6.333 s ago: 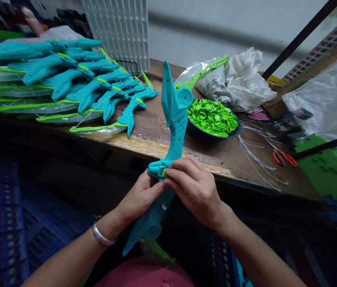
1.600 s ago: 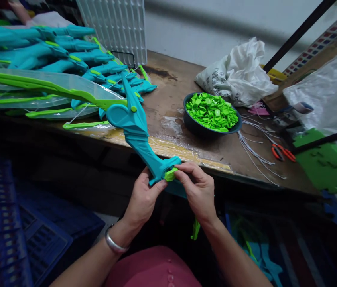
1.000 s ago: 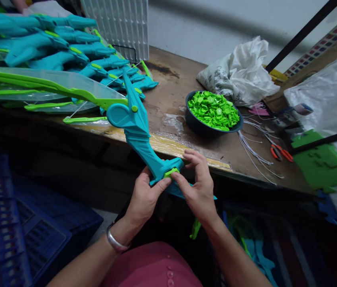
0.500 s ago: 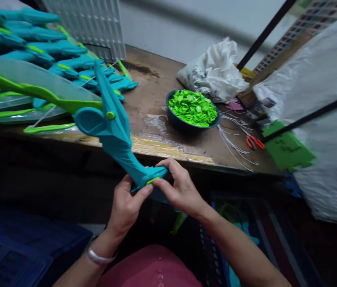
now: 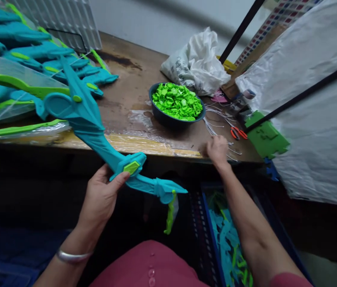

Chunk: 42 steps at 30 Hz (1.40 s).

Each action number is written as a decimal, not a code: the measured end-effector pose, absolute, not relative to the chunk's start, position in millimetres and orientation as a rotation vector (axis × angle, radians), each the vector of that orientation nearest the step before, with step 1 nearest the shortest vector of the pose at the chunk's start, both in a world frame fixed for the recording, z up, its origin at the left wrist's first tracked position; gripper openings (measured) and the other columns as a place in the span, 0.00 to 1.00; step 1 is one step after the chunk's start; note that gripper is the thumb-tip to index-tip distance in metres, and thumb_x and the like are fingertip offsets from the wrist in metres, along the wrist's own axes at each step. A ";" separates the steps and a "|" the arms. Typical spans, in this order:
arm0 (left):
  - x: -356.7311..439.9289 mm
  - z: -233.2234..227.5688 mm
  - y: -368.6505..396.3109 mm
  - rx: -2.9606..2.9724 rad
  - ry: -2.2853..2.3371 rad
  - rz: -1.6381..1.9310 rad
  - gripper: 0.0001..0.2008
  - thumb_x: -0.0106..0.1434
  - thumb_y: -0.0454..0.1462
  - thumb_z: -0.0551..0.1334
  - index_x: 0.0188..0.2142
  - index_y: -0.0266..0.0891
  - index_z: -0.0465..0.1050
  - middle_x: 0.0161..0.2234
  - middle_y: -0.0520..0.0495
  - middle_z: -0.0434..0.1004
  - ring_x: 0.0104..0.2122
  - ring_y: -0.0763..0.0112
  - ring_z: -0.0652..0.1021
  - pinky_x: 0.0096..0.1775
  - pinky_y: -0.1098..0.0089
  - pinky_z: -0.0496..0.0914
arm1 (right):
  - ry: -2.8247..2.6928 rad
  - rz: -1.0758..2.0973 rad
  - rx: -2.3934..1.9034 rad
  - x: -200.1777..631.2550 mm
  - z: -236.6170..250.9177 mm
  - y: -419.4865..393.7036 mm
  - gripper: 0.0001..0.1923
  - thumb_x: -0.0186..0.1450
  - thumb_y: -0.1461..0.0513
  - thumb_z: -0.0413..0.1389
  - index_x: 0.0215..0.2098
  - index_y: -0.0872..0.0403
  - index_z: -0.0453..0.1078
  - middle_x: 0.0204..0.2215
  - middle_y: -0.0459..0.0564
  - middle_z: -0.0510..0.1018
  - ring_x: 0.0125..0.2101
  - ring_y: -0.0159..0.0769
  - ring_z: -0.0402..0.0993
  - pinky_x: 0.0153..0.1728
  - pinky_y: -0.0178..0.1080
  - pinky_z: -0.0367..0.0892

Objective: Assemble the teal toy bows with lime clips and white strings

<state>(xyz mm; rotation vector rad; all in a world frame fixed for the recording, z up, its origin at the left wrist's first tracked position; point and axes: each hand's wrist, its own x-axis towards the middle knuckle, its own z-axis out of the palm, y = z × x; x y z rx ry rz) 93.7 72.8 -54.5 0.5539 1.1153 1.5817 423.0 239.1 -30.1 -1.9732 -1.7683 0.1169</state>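
Since the earlier frame the right hand (image 5: pixel 217 148) has let go of the teal toy bow (image 5: pixel 96 133) and has moved away to the front edge of the wooden table (image 5: pixel 126 85), where it is now lying with its fingers loosely bent beside the white strings (image 5: pixel 213 123); I cannot tell if it is pinching one of them. Taking the table as landmark, and going from big to small: the large white plastic sheet (image 5: pixel 312 99) is hanging at the table's right end, the stack of finished bows (image 5: pixel 27 56) is lying on its left part, and the white bag (image 5: pixel 196 63) is sitting at its back. The teal toy bow is being held just in front of the table's front edge, its upper limb reaching over the left part of the table. The left hand (image 5: pixel 101 197) is gripping the bow at the handle, its thumb pressing beside the small green clip (image 5: pixel 131 167). The dark bowl of green pieces (image 5: pixel 176 104) is standing near the middle of the table, and the orange scissors (image 5: pixel 239 132) are lying to the right of it.
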 end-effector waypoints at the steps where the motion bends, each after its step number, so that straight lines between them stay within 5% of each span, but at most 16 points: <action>1: 91.1 -53.8 73.2 0.517 1.093 1.596 0.21 0.51 0.38 0.79 0.44 0.41 0.81 0.43 0.47 0.85 0.42 0.62 0.84 0.44 0.68 0.79 | -1.733 0.063 -2.056 441.8 -34.0 241.8 0.12 0.64 0.68 0.54 0.43 0.66 0.74 0.52 0.79 0.72 0.58 0.65 0.66 0.55 0.63 0.62; 6: 76.4 -49.0 74.8 0.408 0.976 1.570 0.24 0.46 0.38 0.81 0.44 0.43 0.82 0.47 0.45 0.85 0.43 0.59 0.84 0.42 0.67 0.81 | -1.671 -0.009 -2.297 496.6 -50.8 234.6 0.12 0.64 0.68 0.52 0.39 0.68 0.75 0.47 0.83 0.74 0.53 0.68 0.69 0.53 0.63 0.60; 11: 68.3 -46.9 75.3 0.323 0.973 1.549 0.31 0.40 0.58 0.78 0.37 0.40 0.83 0.37 0.46 0.85 0.38 0.56 0.84 0.38 0.60 0.82 | -1.621 0.063 -2.280 500.5 -50.2 237.8 0.10 0.63 0.66 0.52 0.35 0.64 0.73 0.42 0.78 0.76 0.50 0.62 0.71 0.50 0.55 0.62; 14: 64.2 -44.1 74.9 0.454 0.979 1.539 0.26 0.51 0.60 0.72 0.27 0.39 0.80 0.28 0.48 0.80 0.34 0.59 0.81 0.42 0.58 0.80 | -1.599 0.191 -2.166 484.1 -41.9 232.3 0.08 0.63 0.63 0.52 0.30 0.60 0.70 0.37 0.73 0.76 0.46 0.57 0.73 0.46 0.52 0.64; 17: 59.8 -36.9 79.0 0.748 0.968 1.511 0.18 0.62 0.49 0.68 0.24 0.39 0.78 0.25 0.47 0.77 0.35 0.62 0.79 0.47 0.64 0.75 | -1.641 0.469 -1.968 447.4 -34.2 208.3 0.11 0.65 0.57 0.51 0.30 0.54 0.65 0.28 0.57 0.75 0.33 0.43 0.74 0.36 0.43 0.68; 20: 62.3 -26.9 90.6 0.977 0.938 1.373 0.09 0.60 0.42 0.66 0.29 0.39 0.80 0.32 0.43 0.81 0.37 0.60 0.78 0.46 0.65 0.73 | -1.712 0.790 -1.706 392.5 -28.0 170.9 0.14 0.68 0.51 0.48 0.33 0.52 0.63 0.24 0.45 0.72 0.21 0.31 0.68 0.25 0.35 0.65; 24: 85.3 -15.7 107.8 1.127 0.808 1.018 0.13 0.57 0.41 0.66 0.41 0.38 0.83 0.50 0.37 0.82 0.43 0.53 0.79 0.42 0.63 0.73 | -1.682 1.253 -1.221 322.9 -16.8 125.6 0.14 0.70 0.50 0.51 0.34 0.51 0.63 0.23 0.40 0.67 0.19 0.27 0.61 0.21 0.32 0.59; 28: 109.2 -13.6 117.2 0.970 0.771 1.004 0.18 0.56 0.39 0.68 0.47 0.41 0.81 0.45 0.39 0.83 0.40 0.56 0.80 0.41 0.63 0.73 | -1.798 1.353 -1.046 298.4 -10.3 97.7 0.10 0.70 0.57 0.54 0.33 0.53 0.67 0.23 0.40 0.68 0.22 0.26 0.61 0.23 0.30 0.58; 33: 110.9 -9.4 130.4 1.093 0.895 1.076 0.09 0.55 0.41 0.70 0.25 0.39 0.74 0.20 0.50 0.70 0.23 0.71 0.68 0.26 0.71 0.62 | -1.728 1.580 -1.090 309.8 -21.7 91.8 0.13 0.68 0.53 0.59 0.32 0.54 0.73 0.25 0.43 0.75 0.26 0.29 0.70 0.29 0.33 0.65; 36: 110.8 5.2 136.8 1.248 0.827 0.930 0.12 0.56 0.41 0.67 0.21 0.40 0.69 0.19 0.51 0.66 0.22 0.72 0.66 0.26 0.71 0.60 | -1.473 1.614 -1.067 309.4 -26.9 109.7 0.24 0.66 0.42 0.58 0.39 0.54 0.77 0.37 0.51 0.82 0.41 0.37 0.77 0.46 0.40 0.70; 39: 118.3 22.3 137.9 1.363 0.839 0.744 0.08 0.53 0.40 0.66 0.23 0.39 0.70 0.19 0.52 0.66 0.21 0.72 0.66 0.26 0.72 0.60 | -1.099 1.763 -0.895 302.4 -20.6 137.1 0.34 0.62 0.35 0.58 0.46 0.55 0.75 0.43 0.56 0.82 0.44 0.42 0.79 0.52 0.45 0.70; 42: 127.7 32.0 134.3 1.401 0.875 0.610 0.06 0.50 0.38 0.65 0.27 0.39 0.72 0.20 0.54 0.66 0.21 0.73 0.66 0.25 0.73 0.60 | -0.800 1.739 -0.758 302.3 -6.8 161.2 0.26 0.62 0.41 0.63 0.43 0.54 0.74 0.41 0.54 0.83 0.41 0.40 0.80 0.50 0.45 0.73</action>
